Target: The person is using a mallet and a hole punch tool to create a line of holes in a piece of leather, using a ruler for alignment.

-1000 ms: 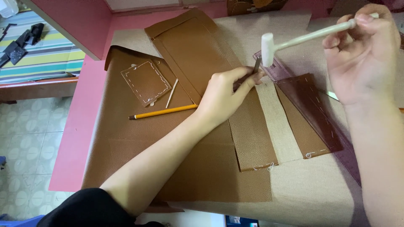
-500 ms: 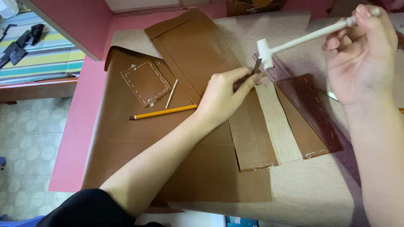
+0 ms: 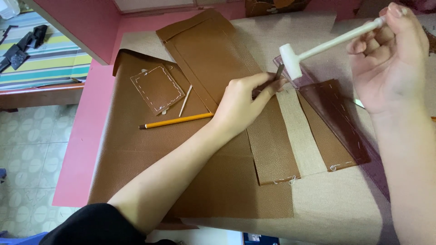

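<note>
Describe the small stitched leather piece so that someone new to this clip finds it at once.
Start at the large brown leather sheet covering the table's left half. Near its upper left corner, above the yellow pencil, lies the small leather piece. It alone is a small tilted rectangle edged all round with white dashed stitching.

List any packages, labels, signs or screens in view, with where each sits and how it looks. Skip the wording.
None can be made out for sure.
Nearest candidate: a small blue object at the bottom edge, below the table, cut off by the frame; too little shows to tell what it is.
The rest is brown leather pieces, a yellow pencil and a white mallet.
</note>
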